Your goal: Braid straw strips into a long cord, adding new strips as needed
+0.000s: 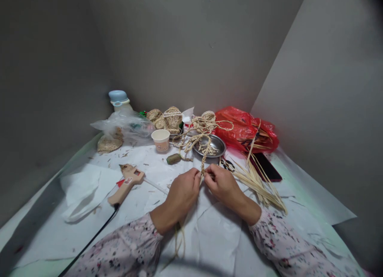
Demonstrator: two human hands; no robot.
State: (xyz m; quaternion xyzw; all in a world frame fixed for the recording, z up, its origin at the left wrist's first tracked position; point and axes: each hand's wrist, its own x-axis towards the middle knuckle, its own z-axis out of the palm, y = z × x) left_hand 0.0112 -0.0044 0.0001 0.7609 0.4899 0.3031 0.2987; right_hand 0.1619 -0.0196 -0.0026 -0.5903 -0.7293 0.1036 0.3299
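Note:
Both of my hands meet at the near end of a straw braid (203, 160), fingers closed in a pinch. My left hand (184, 190) grips the braid from the left, and my right hand (224, 185) pinches it from the right, fingertips nearly touching. From there the braid runs away from me in loose loops over a metal bowl (220, 146) that has straw scraps in it. Loose strands (179, 241) hang below my left wrist. A bundle of pale straw strips (260, 185) lies to the right of my right hand.
At left lies a hot glue gun (127, 185) with its cord, beside crumpled white paper (80, 189). A paper cup (160, 140), green spool (174, 159), woven straw pieces (172, 118), blue-lidded bottle (118, 97), red plastic bag (236, 127), scissors (228, 164) and phone (267, 167) stand or lie farther back.

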